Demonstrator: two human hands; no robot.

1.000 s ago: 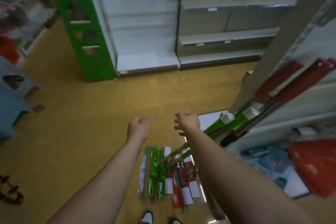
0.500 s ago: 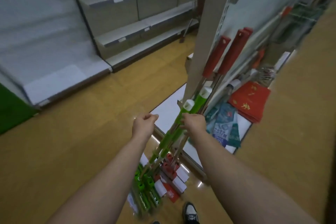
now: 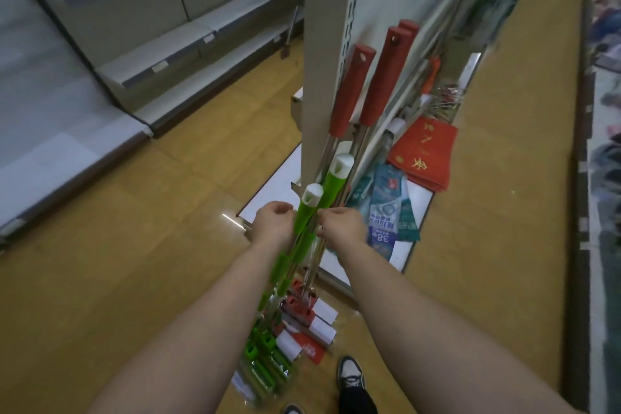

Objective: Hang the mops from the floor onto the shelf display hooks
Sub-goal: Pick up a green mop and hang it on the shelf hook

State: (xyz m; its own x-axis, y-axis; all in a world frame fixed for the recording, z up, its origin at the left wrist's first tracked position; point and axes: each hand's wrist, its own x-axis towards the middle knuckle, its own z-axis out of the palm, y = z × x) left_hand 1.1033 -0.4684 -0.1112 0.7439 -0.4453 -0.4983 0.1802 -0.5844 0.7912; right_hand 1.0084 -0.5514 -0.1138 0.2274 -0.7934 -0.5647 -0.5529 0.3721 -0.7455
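Observation:
Two green-handled mops [image 3: 307,212] with white caps lean upright against the beige shelf upright [image 3: 322,44]. Their green heads [image 3: 265,363] rest on the floor. Beside them stand two red-handled mops [image 3: 351,91], with red and white heads [image 3: 312,312] on the floor. My left hand [image 3: 272,222] is curled, its fingers closing on the front green handle from the left. My right hand [image 3: 341,225] grips the bundle of mop poles from the right, just below the green grips. No hooks are plainly visible on the panel.
Grey shelving [image 3: 168,54] lines the left across a wooden floor aisle. Red packets [image 3: 423,151] and blue packaged cloths [image 3: 383,212] lie on the white base shelf [image 3: 279,185]. My shoe [image 3: 351,376] stands by the mop heads. More long poles [image 3: 447,10] hang further along.
My view swung right and up toward the shelf end. Both hands rose along the poles and closed in on the green handles, which now stand more upright.

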